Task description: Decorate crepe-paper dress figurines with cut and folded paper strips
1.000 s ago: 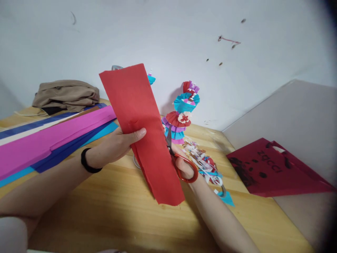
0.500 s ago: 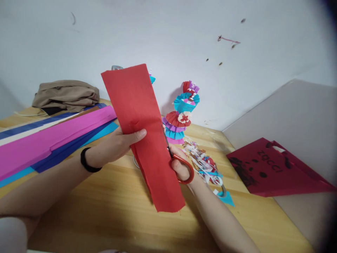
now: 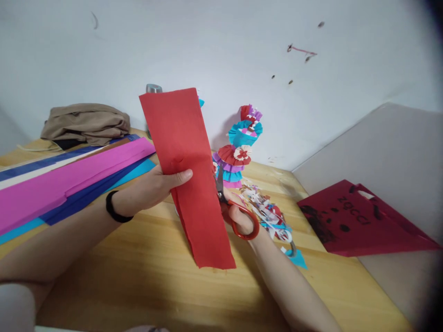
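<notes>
Paper [image 3: 185, 133], red and tilted, is above the counter [image 3: 138, 276], pinched in your left hand [image 3: 155, 186], thumb across its front. Your right hand [image 3: 240, 219] grips the scissors [image 3: 220, 195] by their orange handles, one blade showing beside the paper's right edge.

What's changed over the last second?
The red paper has swung steeper: top edge rightward, bottom leftward. The orange-handled scissors closed half a second ago and are open again. Nothing newly grasped or released: left hand still holds the paper, right hand the scissors. Tiered paper decoration unchanged.
</notes>
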The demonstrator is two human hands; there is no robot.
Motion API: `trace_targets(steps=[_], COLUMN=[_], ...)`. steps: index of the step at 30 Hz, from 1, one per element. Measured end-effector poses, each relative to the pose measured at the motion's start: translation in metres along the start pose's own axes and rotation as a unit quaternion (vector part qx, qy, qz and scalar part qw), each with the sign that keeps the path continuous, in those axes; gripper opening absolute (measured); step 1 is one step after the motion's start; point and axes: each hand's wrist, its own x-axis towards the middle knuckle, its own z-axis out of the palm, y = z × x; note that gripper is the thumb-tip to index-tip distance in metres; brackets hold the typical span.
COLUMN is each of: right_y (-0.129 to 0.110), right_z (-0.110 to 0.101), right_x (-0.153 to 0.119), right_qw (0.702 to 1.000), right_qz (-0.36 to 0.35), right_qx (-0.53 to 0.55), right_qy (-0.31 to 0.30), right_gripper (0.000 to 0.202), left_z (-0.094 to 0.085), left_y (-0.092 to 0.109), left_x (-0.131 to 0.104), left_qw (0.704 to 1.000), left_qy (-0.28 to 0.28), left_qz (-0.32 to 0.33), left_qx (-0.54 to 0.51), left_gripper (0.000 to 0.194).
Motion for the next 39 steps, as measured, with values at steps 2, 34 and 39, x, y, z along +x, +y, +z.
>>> trace_targets(steps=[2, 34, 39], right_y=[0.002, -0.013, -0.012], right_z=[-0.001, 0.004, 0.004], right_x=[0.001, 0.000, 0.001], right_qw=[1.000, 0.997, 0.992], right_qz=[-0.013, -0.021, -0.041], right_qx=[-0.002, -0.048, -0.096], right_qy=[-0.005, 0.054, 0.067], right_gripper=[0.080, 0.057, 0.053], left_z=[-0.001, -0.005, 0.000], left_y=[-0.001, 0.000, 0.003], left_x=[0.000, -0.001, -0.003], left_qw=[1.000, 0.998, 0.998], left_qy=[0.000, -0.044, -0.057], left_qz=[0.002, -0.019, -0.006], left_qx=[0.004, 0.039, -0.007], left_gripper=[0.035, 0.037, 0.035])
